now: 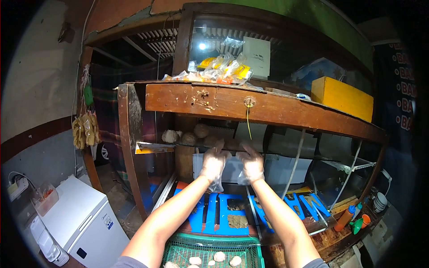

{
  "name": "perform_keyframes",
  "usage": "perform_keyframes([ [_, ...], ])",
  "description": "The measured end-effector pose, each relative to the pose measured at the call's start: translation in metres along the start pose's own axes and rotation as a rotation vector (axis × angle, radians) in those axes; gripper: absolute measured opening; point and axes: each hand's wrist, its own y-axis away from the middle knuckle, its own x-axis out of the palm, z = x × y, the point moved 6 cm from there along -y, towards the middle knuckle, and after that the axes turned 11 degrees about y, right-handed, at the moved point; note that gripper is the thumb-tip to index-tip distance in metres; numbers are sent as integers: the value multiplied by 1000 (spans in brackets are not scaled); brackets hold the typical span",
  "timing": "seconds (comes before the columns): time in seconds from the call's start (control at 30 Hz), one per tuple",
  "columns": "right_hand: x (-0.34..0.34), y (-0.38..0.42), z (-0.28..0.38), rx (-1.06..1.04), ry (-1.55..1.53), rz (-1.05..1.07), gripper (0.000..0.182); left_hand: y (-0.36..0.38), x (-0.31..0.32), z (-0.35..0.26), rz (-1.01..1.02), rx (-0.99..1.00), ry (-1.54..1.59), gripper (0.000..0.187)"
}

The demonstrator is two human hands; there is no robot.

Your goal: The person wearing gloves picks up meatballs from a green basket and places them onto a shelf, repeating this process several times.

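Observation:
Both hands wear clear plastic gloves and reach in under the wooden beam of a display case. My left hand (214, 165) has its fingers stretched up and forward, close to the shelf with the pale meatballs (201, 130). Opposite it, my right hand (251, 165) points its fingers up and inward at the same height. Between the fingertips of the two hands a brownish meatball (230, 144) shows in part, dim and blurred. A lumpy whitish ball (170, 136) sits at the shelf's left end. Below my forearms, a green plastic basket (210, 242) holds several pale balls.
The wooden beam (192, 99) crosses just above my hands, with a yellow cord (249, 120) hanging from it. Filled plastic bags (228, 69) and a yellow box (343, 99) rest on top. A white chest freezer (85, 210) stands left; sauce bottles (345, 219) stand right.

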Motion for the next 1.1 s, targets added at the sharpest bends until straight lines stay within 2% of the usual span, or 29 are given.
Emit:
perform_keyframes([
  [0.07,-3,20,-10,-78,-126,69,45,31,-15,-27,-52,-101,290,57],
  [0.1,-10,40,5,-98,-136,76,47,44,-19,-29,-51,-106,287,57],
  [0.17,-22,73,12,-139,-51,108,48,74,-18,-23,48,-231,576,53],
  [0.2,-26,93,24,-119,-132,115,47,90,-21,-24,80,-244,622,55],
  [0.33,-42,150,69,-141,-8,199,48,134,-53,-87,115,38,328,58],
  [0.4,-51,167,94,-295,154,157,49,147,-71,-104,127,61,217,58],
  [0.47,-56,179,115,-364,198,133,49,161,-88,-120,111,163,99,57],
  [0.53,-59,192,130,-367,198,130,48,175,-102,-130,125,141,70,61],
  [0.6,-65,206,150,-387,367,143,46,188,-113,-133,217,64,54,62],
  [0.67,-64,222,156,-334,429,227,46,201,-123,-144,336,100,-41,61],
  [0.87,-61,286,156,-144,549,424,41,265,-149,-123,500,-72,-137,50],
  [0.93,-55,305,159,-69,556,466,33,285,-158,-118,449,-120,-119,47],
  [0.97,-54,317,160,-70,537,471,31,289,-162,-121,477,-187,-152,46],
  [1.1,-54,344,149,-39,614,495,27,321,-170,-114,429,-239,-63,42],
])
